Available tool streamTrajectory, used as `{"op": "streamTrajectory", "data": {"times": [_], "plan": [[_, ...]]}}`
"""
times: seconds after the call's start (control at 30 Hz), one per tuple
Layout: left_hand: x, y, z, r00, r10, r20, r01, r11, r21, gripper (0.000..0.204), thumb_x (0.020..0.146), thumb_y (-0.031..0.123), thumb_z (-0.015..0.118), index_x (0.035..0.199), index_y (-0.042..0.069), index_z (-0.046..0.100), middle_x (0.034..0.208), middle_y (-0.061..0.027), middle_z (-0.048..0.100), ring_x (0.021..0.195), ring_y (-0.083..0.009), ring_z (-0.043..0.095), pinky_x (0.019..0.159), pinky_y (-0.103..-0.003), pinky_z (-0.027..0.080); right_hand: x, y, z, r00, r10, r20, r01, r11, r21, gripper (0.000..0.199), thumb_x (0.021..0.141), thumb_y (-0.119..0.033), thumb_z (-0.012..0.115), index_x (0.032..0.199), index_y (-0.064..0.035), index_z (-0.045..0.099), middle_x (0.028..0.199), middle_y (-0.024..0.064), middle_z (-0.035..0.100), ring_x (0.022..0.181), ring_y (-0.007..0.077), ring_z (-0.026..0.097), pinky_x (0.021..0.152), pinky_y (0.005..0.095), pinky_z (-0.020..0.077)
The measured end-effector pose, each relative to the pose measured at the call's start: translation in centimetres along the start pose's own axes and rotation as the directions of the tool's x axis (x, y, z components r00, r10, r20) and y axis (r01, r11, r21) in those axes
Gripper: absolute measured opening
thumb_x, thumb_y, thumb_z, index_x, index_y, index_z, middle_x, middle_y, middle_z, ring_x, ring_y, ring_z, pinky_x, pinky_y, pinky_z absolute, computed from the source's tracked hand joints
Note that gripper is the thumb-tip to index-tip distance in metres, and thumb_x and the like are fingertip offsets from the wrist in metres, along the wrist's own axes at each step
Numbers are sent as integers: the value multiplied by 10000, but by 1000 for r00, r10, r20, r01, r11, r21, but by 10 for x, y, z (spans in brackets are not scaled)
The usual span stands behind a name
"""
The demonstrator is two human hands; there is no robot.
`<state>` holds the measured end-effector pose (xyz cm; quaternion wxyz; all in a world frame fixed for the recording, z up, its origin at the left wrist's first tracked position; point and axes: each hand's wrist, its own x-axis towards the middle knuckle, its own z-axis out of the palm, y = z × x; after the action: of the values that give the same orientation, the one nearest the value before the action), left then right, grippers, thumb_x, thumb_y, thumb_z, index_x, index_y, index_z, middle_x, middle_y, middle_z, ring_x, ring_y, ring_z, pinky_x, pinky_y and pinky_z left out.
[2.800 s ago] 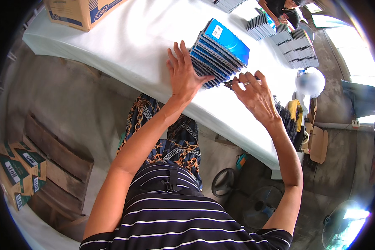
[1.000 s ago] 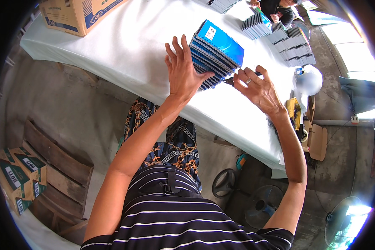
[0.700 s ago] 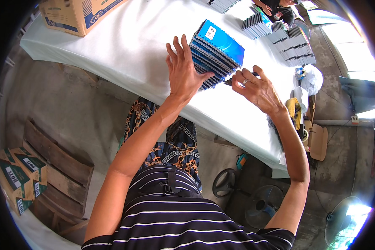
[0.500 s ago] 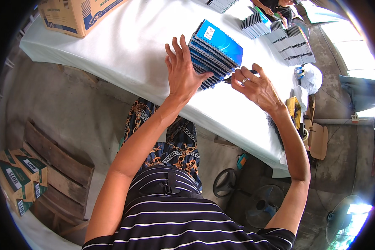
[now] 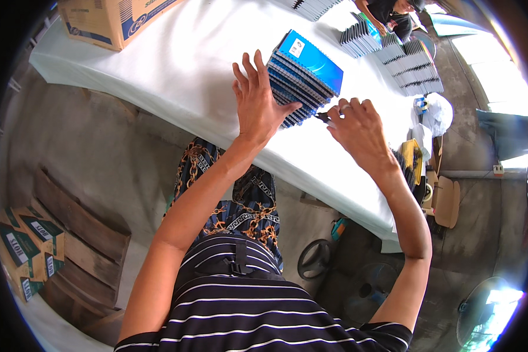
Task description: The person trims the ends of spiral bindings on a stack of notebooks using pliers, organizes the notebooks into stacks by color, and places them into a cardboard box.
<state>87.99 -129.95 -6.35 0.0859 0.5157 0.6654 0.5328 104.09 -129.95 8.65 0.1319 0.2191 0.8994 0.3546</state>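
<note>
A stack of blue spiral-bound notebooks (image 5: pixel 308 67) stands on the white-covered table, its wire bindings facing me. The top cover carries a small white label. My left hand (image 5: pixel 257 100) rests against the stack's left side, fingers spread and raised, thumb lying along the bindings near the lower layers. My right hand (image 5: pixel 358 126), with a ring on one finger, is closed around a small dark pliers-like tool (image 5: pixel 322 117). The tool's tip points at the lower right corner of the stack, by the binding ends. My fingers hide most of the tool, and whether the tip touches wire cannot be told.
A cardboard box (image 5: pixel 94 23) stands at the far left of the table (image 5: pixel 176 76). More notebook stacks (image 5: pixel 410 67) are at the far right, near another person (image 5: pixel 393 17). A yellow tray (image 5: pixel 412 158) and a plastic bag (image 5: pixel 439 111) lie at the right edge.
My right hand has turned over, knuckles now more upward, and the tool's tip has shifted slightly down. The left hand stays against the stack. The other person has moved slightly.
</note>
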Motion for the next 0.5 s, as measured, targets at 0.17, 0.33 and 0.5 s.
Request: {"op": "streamTrajectory", "data": {"times": [0.17,0.33,0.5], "plan": [[6,4,-2,999,-13,-50,12,1000,-13,1321,545,617,790,1458,5,58,1455,-352,143,1334,-569,104,1024,-664,241,-7,15,11,968,-130,-217,126,992,-31,219,757,-145,710,937,-135,586,1038,-44,568,1024,129,504,995,336,383],[8,9,-4,1000,-18,-16,17,998,-62,1264,565,447,863,1451,-2,81,1447,-356,142,1336,-570,89,1011,-675,251,-6,23,23,965,-207,-160,191,975,-112,265,754,-143,703,952,-141,527,1082,-36,518,1060,114,452,971,317,388],[8,9,-5,1000,-19,4,19,999,-48,1258,561,419,871,1447,-7,87,1436,-364,159,1332,-573,93,1008,-676,255,-7,12,21,979,-139,-152,138,990,-18,113,784,-137,664,844,-109,573,946,-14,581,959,114,531,844,285,443]]}}
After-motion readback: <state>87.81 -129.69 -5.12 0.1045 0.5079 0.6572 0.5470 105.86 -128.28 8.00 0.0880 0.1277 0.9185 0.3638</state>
